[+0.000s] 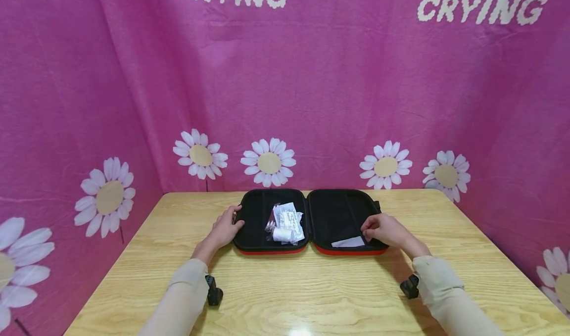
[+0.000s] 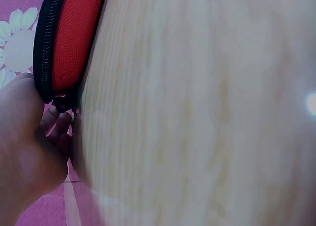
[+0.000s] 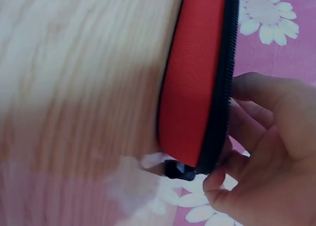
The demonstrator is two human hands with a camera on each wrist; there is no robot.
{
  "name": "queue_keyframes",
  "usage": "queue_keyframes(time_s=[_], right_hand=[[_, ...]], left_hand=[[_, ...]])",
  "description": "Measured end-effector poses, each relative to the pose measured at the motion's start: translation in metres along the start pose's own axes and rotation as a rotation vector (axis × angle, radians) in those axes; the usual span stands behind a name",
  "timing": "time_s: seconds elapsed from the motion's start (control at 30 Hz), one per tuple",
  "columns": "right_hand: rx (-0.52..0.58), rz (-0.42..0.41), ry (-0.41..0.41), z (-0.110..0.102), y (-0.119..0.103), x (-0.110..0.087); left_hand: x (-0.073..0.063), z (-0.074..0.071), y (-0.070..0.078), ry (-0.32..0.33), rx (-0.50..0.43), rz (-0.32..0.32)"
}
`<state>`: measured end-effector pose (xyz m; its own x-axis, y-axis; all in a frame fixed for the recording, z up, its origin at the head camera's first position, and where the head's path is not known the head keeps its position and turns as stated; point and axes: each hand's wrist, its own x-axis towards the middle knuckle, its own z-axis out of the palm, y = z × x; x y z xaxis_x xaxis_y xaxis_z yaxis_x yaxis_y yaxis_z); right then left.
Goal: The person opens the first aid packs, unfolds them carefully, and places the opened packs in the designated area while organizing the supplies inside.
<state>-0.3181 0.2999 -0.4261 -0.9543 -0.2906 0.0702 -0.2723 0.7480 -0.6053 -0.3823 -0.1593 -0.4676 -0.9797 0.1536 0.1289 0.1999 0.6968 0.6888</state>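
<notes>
A black-lined, red-shelled zip case lies open flat on the table, its two halves side by side. My left hand grips the left half's outer edge, thumb over the rim; in the left wrist view its fingers curl by the zip. The right hand reaches over the other half's right rim with bent fingers, fingertips right at the end of a white slip. I cannot tell whether they pinch it. The left half holds clear and white packets and a white roll.
The case stands toward the back of a wood-grain table. Behind it hangs a pink cloth with daisies and lettering. A small black device sits by the left wrist, another by the right.
</notes>
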Motion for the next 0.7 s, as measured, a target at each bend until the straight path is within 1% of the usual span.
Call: queue_keyframes(time_s=[0.27,0.3,0.43,0.57,0.67,0.7], right_hand=[[-0.044,0.028,0.03,0.001,-0.004,-0.002],[-0.048,0.02,0.029,0.002,-0.005,-0.002],[-0.04,0.001,0.03,0.005,-0.011,-0.002],[-0.016,0.019,0.004,0.006,-0.017,-0.002],[0.006,0.051,-0.009,0.008,-0.017,-0.002],[0.002,0.043,-0.009,0.008,-0.016,-0.003]], left_hand=[[-0.003,-0.001,0.001,-0.003,-0.005,-0.011],[-0.003,-0.001,0.001,-0.003,-0.005,-0.012],[-0.002,-0.002,0.001,-0.004,-0.005,-0.012],[-0.002,-0.002,0.0,-0.001,-0.005,-0.007],[-0.002,-0.002,0.0,0.014,0.003,0.013],[-0.002,-0.002,0.0,0.02,0.007,0.02]])
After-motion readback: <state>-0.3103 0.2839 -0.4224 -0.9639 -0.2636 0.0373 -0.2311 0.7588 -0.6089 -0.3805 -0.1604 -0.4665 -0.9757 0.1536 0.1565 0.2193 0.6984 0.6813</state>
